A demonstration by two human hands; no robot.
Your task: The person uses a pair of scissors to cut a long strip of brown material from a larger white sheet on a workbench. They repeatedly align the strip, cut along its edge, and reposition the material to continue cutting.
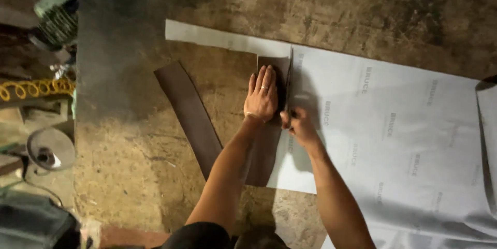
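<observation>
My left hand (pixel 261 96) lies flat, palm down, on a dark brown strip of leather-like material (pixel 265 148) that runs lengthwise from near my body up toward the top of the worn, stained brown desk (pixel 129 140). The fingers of that hand are straight and held close together, pressing the strip down; a ring shows on one of them. The strip rests along the left edge of a large pale grey sheet (pixel 393 140) with faint printed markings, which covers the right half of the desk and wrinkles up at its far right side.

My right hand (pixel 297 125) sits just beside the left, its fingers curled tight around the handle of a thin dark cutting tool (pixel 289 81). The blade points away from me and lies along the right edge of the brown strip, right where the strip meets the grey sheet. I cannot tell how deep it bites.

A second dark brown strip (pixel 189 114) lies bare on the desk to the left of my left forearm, angled so that its near end runs under my arm toward the first strip.

Off the desk's left edge there is a yellow coiled cord (pixel 31 88), a round grey metal disc (pixel 49 148) and a green machine part (pixel 57 8) in shadow.
</observation>
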